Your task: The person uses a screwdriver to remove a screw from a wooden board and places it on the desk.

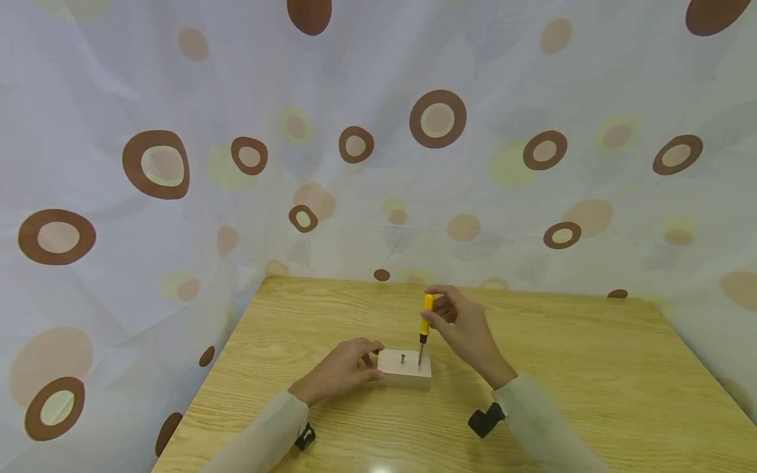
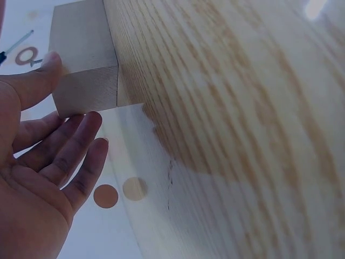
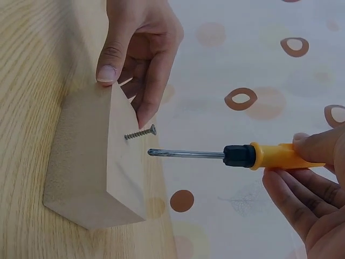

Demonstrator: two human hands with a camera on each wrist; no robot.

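Observation:
A pale wooden block (image 1: 405,378) lies on the table, and a screw (image 3: 141,133) stands partly sunk in its top face, its head well above the wood. My left hand (image 1: 343,371) holds the block's left end, thumb on the near side and fingers at the far side; the left wrist view shows the thumb (image 2: 46,81) against the block (image 2: 86,89). Between thumb and fingers of my right hand (image 1: 467,328) is a screwdriver (image 3: 280,156) with a yellow handle and black collar. Its tip points down toward the block, to the right of the screw and apart from it.
The wood-grain table (image 1: 579,374) extends around the block on all sides. Behind it and at both sides hangs a white sheet (image 1: 378,177) printed with brown and beige circles. A black wrist device (image 1: 486,420) sits by the right sleeve, another (image 1: 305,436) by the left.

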